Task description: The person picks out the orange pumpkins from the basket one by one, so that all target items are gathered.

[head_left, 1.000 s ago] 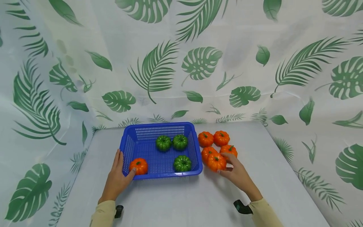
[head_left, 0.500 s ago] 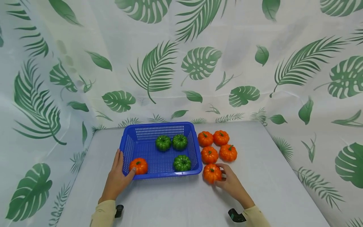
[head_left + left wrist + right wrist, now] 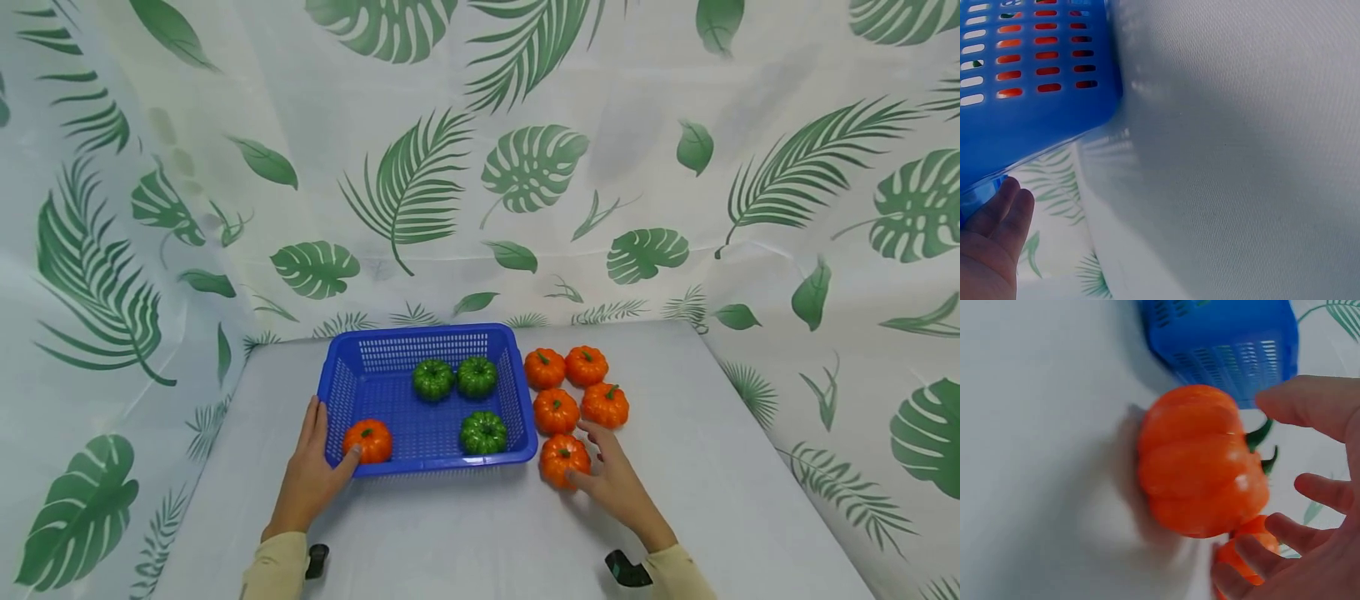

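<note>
My left hand (image 3: 306, 483) holds the near left corner of a blue plastic basket (image 3: 442, 465), thumb at the front rim and fingers along the outer left side. An orange toy pumpkin (image 3: 367, 440) lies inside by that thumb. The basket also has three green toy pumpkins, two at the back (image 3: 432, 380) and one near the front right (image 3: 483, 433). My right hand (image 3: 618, 487) is spread beside the nearest orange pumpkin (image 3: 564, 461) on the table. In the right wrist view, the fingers stand apart from this pumpkin (image 3: 1197, 462), which rests on the table with its green stem showing.
Several more orange pumpkins (image 3: 556, 412) sit close together right of the basket, behind the nearest one. The table (image 3: 450, 542) has a white cover. Leaf-printed sheeting (image 3: 645, 167) stands behind it and at both sides.
My right hand has brought an orange pumpkin toward me from the group, set it down at the front and loosened its fingers from it. The left hand and basket have stayed put.
</note>
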### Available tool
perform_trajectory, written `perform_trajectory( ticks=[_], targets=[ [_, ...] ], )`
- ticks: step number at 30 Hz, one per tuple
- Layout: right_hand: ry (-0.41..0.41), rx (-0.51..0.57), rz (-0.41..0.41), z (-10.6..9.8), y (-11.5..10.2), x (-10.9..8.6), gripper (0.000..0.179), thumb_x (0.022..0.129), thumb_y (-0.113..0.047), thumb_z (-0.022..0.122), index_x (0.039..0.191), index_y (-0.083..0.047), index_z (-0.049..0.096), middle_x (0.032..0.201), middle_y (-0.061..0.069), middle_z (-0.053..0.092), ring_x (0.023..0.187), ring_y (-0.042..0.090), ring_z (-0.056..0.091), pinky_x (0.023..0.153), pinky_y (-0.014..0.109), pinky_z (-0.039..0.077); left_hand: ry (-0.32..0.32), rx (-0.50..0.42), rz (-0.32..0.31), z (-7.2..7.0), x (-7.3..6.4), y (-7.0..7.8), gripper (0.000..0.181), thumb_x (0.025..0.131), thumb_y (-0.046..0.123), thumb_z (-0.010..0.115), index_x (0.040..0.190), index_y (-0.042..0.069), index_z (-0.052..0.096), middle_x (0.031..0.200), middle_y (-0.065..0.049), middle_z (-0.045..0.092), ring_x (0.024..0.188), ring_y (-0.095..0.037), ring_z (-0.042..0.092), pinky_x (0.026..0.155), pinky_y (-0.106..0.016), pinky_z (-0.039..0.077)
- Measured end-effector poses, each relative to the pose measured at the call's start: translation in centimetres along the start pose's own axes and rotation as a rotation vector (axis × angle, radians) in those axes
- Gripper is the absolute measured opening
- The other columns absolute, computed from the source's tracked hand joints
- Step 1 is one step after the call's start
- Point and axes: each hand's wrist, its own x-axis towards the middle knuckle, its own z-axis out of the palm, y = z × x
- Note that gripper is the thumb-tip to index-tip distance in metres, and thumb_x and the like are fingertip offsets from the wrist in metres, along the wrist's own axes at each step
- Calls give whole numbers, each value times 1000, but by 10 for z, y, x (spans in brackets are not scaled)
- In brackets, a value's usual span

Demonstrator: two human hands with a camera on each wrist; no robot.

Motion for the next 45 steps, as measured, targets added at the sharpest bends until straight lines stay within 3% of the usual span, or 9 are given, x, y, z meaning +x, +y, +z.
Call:
perform_trajectory(
  ticks=[8,18,24,32,45],
  targets=[
    [27,41,-120,-15,-25,18,77,97,-12,79,161,0,38,164,26,39,145,52,43,115,72,36,-4,-3,-15,1,-1,0,99,102,40,67,170,0,7,180,-13,-3,158,-49,20,120,-64,28],
    [-86,93,-212,-3,-84,51,79,97,-25,78,164,-9,40,166,16,39,149,45,42,113,74,36,7,-5,16,0,0,-1,99,103,41,66,170,-2,9,180,-14,-1,157,-50,22,120,-64,28],
    [-200,90,-312,15,-124,70,77,98,-30,76,166,-21,40,173,9,31,156,39,33,117,70,34,5,-10,27,-1,1,-1,98,102,40,66,170,-3,9,180,-14,-1,158,-50,21,121,-64,27],
    [-326,96,-473,55,-162,92,73,100,-25,75,164,-14,43,172,10,33,157,33,32,123,61,31,4,-17,17,-1,1,-2,99,102,41,67,169,-3,9,180,-14,-1,158,-49,21,121,-64,28],
    [-541,190,-433,110,-194,110,70,104,-31,71,165,-18,41,173,2,30,156,22,35,123,52,35,-19,-26,36,-5,5,-5,105,101,45,71,169,-3,7,180,-14,-4,157,-51,22,121,-66,28]
  ],
)
